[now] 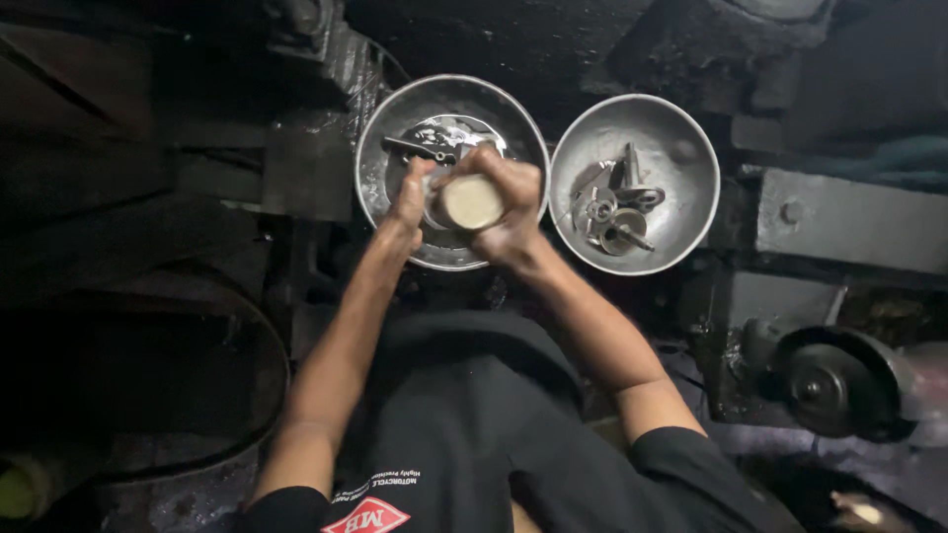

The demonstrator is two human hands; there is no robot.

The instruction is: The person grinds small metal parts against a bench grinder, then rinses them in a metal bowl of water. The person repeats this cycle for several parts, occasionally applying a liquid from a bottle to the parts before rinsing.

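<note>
Fingers of right hand [506,202] wrapped around pale cylindrical part [471,201], left hand [410,197] pressed against its side, over left metal bowl [380,148] holding dark bolt [419,150]. Right metal bowl [681,148] filled with small engine parts [617,209]. Forearms angled inward.

left bowl [380,148]: bare metal, dull grey, wet-looking smears, a brighter sheen at the bottom.
right bowl [681,148]: bare metal, matt grey, smoother and drier-looking than the left one.
small parts [617,212] in the right bowl: metal, some shiny edges, otherwise dull.
dark rod [415,148] in the left bowl: blackened, matt.
cylinder [471,201]: flat end pale tan and matt; material cannot be told.
left hand [410,197], right hand [509,212]: skin smudged dark, slightly glossy.
shirt [464,424]: black cloth, matt.
wheel [820,385] near right: metal, dark and grimy, with a dull sheen.
block [849,222] at right: grey metal, rough and matt.
</note>
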